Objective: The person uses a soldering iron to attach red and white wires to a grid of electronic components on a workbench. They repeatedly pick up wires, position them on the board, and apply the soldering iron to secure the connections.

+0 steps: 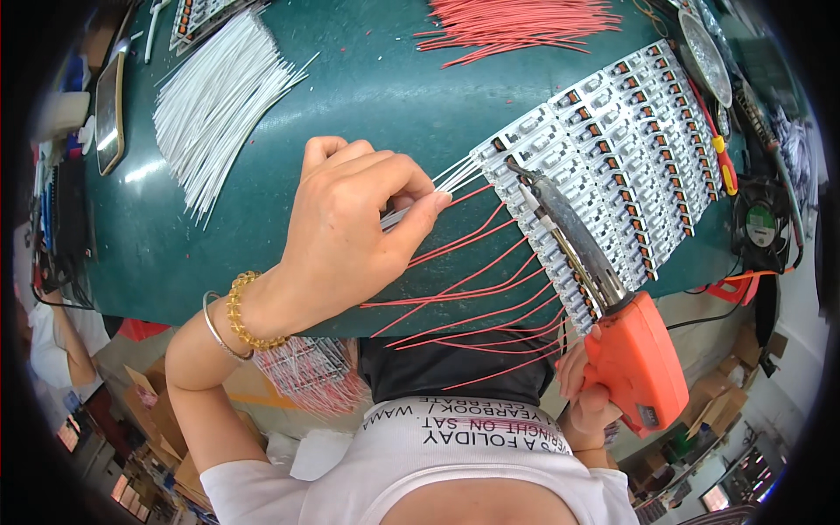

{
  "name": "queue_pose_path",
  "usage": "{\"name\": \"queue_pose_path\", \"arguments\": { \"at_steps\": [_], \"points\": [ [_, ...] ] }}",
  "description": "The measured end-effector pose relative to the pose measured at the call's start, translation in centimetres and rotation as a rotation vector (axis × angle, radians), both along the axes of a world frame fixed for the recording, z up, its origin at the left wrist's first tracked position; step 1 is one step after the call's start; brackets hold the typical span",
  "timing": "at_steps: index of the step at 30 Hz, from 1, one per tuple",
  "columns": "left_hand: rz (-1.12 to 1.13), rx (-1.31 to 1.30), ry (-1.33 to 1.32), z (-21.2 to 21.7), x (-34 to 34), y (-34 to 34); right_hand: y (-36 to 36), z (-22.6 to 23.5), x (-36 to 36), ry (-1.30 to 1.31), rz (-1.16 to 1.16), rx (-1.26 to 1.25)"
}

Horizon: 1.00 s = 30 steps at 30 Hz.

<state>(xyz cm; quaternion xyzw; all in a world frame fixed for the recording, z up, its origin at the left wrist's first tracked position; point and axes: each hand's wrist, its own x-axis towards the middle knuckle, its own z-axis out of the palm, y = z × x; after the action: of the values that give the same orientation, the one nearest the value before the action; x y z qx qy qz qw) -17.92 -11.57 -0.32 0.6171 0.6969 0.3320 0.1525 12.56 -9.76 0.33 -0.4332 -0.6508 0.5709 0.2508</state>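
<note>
My left hand [346, 223] pinches a few thin white wires [457, 173] between thumb and fingers. Their far ends reach the left corner of a panel of small circuit boards [604, 144]. My right hand [584, 398] is wrapped round the handle of an orange soldering gun [643, 363]. Its dark tip meets the panel's edge close to the white wires, though the exact contact is too small to make out. Below, several red wires [472, 284] fan out from that same edge toward the table's front.
A pile of white wires [223, 105] lies left, red wires [525, 22] at the back. A phone [111, 114] sits far left. Along the right are a metal dish [704, 57], a screwdriver [726, 166] and a fan [759, 219]. Another person's arm [74, 346] shows lower left.
</note>
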Motion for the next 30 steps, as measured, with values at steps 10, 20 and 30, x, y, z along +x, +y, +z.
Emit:
{"name": "queue_pose_path", "arguments": {
  "at_steps": [10, 20, 30],
  "points": [
    [-0.034, 0.048, -0.055, 0.2, 0.6, -0.6, -0.2, 0.6, 0.6, 0.032, -0.071, -0.038],
    [-0.046, 0.031, -0.05, -0.2, 1.1, -0.6, 0.3, -0.4, 3.2, -0.252, 0.123, 0.059],
    [-0.042, 0.045, -0.041, -0.2, 1.3, -0.3, -1.0, -0.8, 2.1, -0.03, -0.09, 0.046]
  ]
}}
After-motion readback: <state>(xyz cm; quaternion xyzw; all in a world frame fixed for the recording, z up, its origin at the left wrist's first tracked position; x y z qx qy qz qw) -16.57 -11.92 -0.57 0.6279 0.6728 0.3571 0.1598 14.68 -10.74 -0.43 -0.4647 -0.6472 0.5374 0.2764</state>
